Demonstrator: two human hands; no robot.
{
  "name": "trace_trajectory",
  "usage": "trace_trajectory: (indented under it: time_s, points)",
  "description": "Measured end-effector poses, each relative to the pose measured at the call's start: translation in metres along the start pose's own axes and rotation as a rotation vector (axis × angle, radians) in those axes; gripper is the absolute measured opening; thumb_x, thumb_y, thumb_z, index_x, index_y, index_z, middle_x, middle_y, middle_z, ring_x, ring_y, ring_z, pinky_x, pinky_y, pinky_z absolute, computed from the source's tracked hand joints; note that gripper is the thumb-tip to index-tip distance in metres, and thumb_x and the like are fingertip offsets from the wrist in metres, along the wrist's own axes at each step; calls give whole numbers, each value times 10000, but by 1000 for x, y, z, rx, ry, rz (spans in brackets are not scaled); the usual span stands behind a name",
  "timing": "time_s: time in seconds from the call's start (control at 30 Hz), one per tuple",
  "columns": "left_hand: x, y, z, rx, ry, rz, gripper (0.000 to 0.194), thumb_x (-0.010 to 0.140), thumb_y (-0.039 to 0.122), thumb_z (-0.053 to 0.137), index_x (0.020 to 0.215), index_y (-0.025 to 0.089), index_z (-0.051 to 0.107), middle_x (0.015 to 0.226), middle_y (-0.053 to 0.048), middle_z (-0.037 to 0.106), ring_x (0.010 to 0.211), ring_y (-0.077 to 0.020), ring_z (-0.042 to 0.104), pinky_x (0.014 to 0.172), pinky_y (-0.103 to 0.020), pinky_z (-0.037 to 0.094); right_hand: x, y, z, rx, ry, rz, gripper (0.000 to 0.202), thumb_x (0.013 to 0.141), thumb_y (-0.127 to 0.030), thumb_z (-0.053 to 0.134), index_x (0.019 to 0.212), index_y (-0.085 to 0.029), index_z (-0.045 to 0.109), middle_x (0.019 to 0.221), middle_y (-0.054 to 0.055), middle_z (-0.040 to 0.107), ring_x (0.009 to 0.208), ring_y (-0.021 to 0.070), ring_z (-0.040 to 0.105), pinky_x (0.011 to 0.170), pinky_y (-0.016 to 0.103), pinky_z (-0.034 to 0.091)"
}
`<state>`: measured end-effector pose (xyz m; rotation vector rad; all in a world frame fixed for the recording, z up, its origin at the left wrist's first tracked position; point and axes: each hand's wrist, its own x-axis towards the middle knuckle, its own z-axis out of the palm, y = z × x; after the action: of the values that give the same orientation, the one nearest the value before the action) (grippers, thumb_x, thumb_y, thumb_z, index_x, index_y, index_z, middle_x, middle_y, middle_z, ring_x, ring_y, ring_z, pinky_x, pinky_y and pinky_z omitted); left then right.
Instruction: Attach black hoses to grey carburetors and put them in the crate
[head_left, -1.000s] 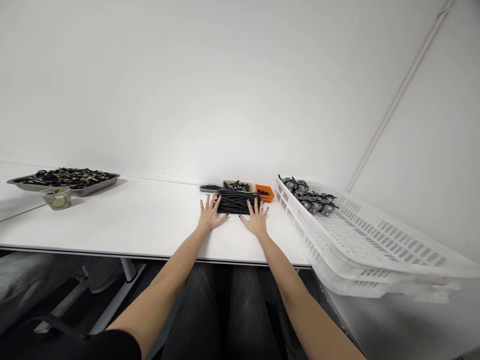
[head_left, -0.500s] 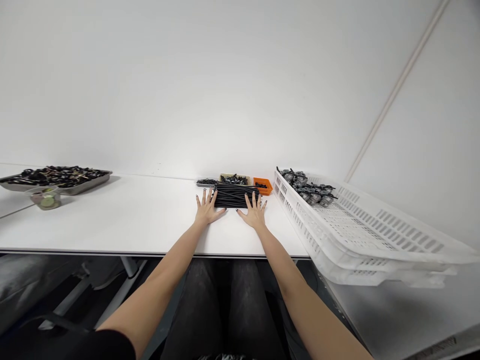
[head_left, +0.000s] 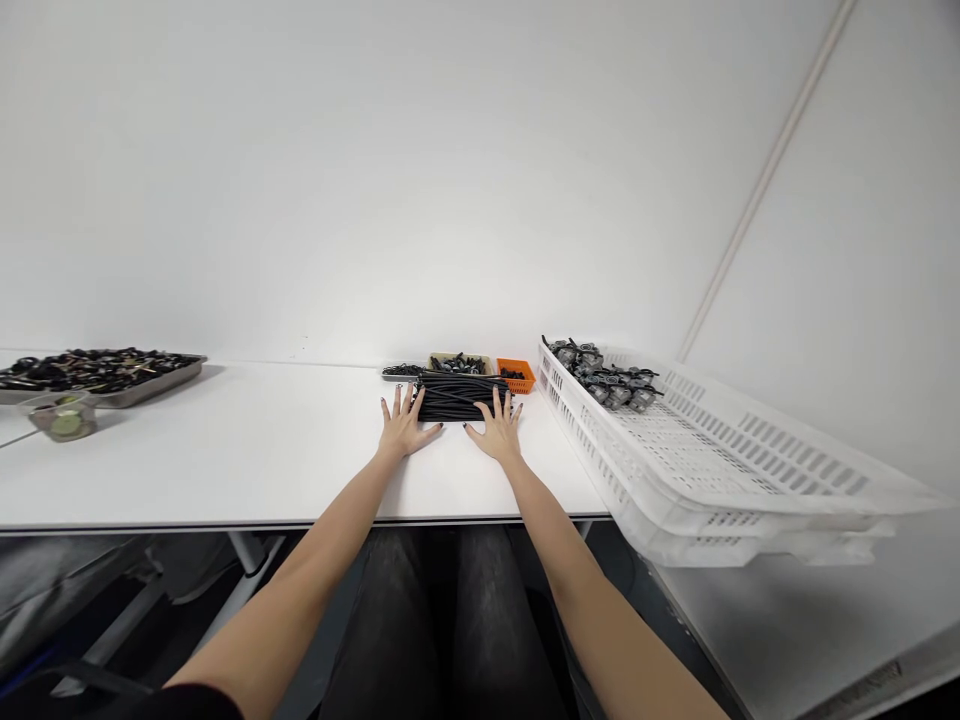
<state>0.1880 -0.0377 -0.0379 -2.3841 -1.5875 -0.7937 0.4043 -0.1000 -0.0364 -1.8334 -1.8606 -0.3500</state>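
A bundle of black rods or tubes (head_left: pixel 456 397) lies crosswise on the white table. My left hand (head_left: pixel 403 430) rests at its left end, fingers spread, with the fingertips touching the bundle's edge. At the right end, my right hand (head_left: pixel 498 430) has its fingers apart, some of them on the rods and the thumb on the table in front. Neither hand is closed around anything. Just behind the bundle stand a grey tray (head_left: pixel 389 377), a cream tray (head_left: pixel 491 366) and an orange basket (head_left: pixel 529 378), each holding small dark parts.
Stacked white perforated crates (head_left: pixel 637 500) stand at the right, with clear-and-black parts (head_left: pixel 611 385) inside. At the far left are a metal tray (head_left: pixel 161 383) of dark parts and a transparent cup (head_left: pixel 67 420). The table's front edge (head_left: pixel 225 524) runs before my legs.
The view has shifted slightly, so the table items appear further left and most sit a little lower. My right hand's fingers have shifted slightly on the bundle. Both hands remain at its ends.
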Motion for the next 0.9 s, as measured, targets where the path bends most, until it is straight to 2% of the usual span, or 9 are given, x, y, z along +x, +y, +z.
trace_trajectory:
  time_s: [0.23,0.9]
  points:
    - [0,0,0,-6,-5,-2,913,755,667,441,1485,210,140,1562,-79,83,1416,-362,-16,1091,-616,-33,0,-2,0,-21,1,38,627,837,-595,420,1380,-288,350,1566,55,26,1404,374,25,1068,608,38]
    - [1,-1,2,-17,-9,-15,895,762,655,442,1481,199,167,1554,-78,136,1417,-361,20,1102,-602,-16,2,0,2,26,-12,31,574,815,-560,478,1310,-276,414,1561,50,71,1399,374,69,1063,617,93]
